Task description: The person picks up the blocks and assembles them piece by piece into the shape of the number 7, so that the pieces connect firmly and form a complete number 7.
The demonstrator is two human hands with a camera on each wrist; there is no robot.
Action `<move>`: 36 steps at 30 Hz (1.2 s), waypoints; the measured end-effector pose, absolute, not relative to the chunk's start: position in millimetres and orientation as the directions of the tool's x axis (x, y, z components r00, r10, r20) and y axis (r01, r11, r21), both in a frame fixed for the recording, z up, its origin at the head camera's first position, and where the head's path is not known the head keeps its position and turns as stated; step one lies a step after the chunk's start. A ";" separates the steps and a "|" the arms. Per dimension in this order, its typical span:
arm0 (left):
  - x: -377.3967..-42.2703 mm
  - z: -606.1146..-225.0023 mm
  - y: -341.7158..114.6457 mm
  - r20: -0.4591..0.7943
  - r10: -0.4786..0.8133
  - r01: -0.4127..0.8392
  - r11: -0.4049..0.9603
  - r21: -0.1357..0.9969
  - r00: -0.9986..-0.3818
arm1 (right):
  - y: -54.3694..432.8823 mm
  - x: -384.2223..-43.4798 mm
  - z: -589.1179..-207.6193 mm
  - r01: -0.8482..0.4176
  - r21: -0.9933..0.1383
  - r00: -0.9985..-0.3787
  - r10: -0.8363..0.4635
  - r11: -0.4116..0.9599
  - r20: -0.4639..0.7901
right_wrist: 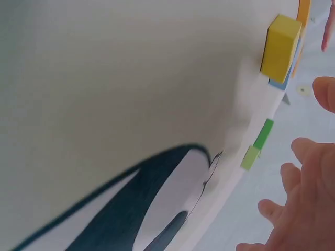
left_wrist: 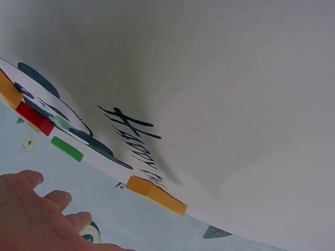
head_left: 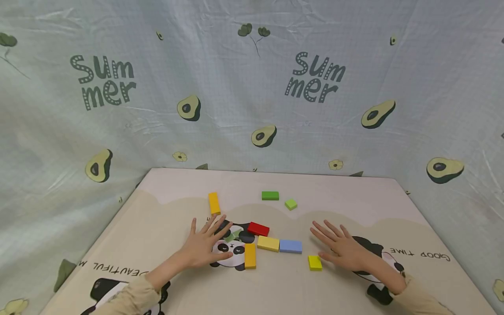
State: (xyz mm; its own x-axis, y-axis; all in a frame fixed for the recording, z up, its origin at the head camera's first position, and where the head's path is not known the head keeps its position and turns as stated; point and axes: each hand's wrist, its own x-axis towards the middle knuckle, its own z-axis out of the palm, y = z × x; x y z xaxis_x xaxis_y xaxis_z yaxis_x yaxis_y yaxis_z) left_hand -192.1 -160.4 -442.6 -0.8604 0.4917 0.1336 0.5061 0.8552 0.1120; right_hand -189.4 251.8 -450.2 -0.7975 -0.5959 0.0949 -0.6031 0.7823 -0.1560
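Note:
My left hand (head_left: pixel 204 246) hovers over the printed panda with its fingers spread, holding nothing. Just beyond its fingertips lies an orange block (head_left: pixel 214 204); a second orange block (head_left: pixel 250 256) is right of its thumb. My right hand (head_left: pixel 342 248) is spread too, its thumb near a small bright yellow block (head_left: pixel 315 263). Between the hands lie a red block (head_left: pixel 258 229), a pale yellow block (head_left: pixel 268 243) and a blue block (head_left: pixel 290 246), the last two end to end. In the left wrist view, the left fingers (left_wrist: pixel 58 198) are apart from every block.
Farther back lie a green block (head_left: pixel 270 196) and a small light green block (head_left: pixel 291 204). The table's cover (head_left: pixel 275 288) bears printed pandas and lettering. Behind the table's far edge hangs a pale curtain (head_left: pixel 224 87) with avocado prints.

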 end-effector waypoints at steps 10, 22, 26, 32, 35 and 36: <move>-188.4 -439.4 -145.3 0.104 0.582 0.591 0.796 0.129 -0.807 | 233.7 -191.3 -445.4 -0.660 -0.153 -0.749 -0.660 0.735 0.057; -185.5 -434.4 -128.5 0.097 0.655 0.662 0.747 0.063 -0.749 | 216.7 -190.5 -441.2 -0.702 -0.152 -0.708 -0.705 0.696 0.043; -184.9 -435.3 -120.7 0.073 0.686 0.690 0.719 0.085 -0.724 | 211.2 -190.5 -439.8 -0.702 -0.164 -0.705 -0.709 0.693 0.017; -180.2 -437.8 -109.2 0.038 0.714 0.714 0.696 0.070 -0.699 | 200.9 -188.8 -437.4 -0.729 -0.144 -0.676 -0.736 0.669 0.007; -178.9 -438.9 -105.7 0.048 0.740 0.742 0.669 0.053 -0.671 | 197.0 -188.7 -437.2 -0.740 -0.122 -0.667 -0.745 0.661 0.005; -178.8 -439.5 -104.7 0.048 0.746 0.747 0.663 0.049 -0.665 | 195.9 -188.7 -437.2 -0.745 -0.110 -0.662 -0.749 0.658 0.005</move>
State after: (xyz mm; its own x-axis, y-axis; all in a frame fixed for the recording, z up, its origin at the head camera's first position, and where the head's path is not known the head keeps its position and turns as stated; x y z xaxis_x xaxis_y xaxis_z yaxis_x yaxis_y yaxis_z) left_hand -178.8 -104.7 -439.5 -0.6647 0.7456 0.0479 0.7471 0.6629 0.0491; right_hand -188.7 195.9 -437.2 -0.6621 -0.7494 0.0047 -0.7452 0.6577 -0.1100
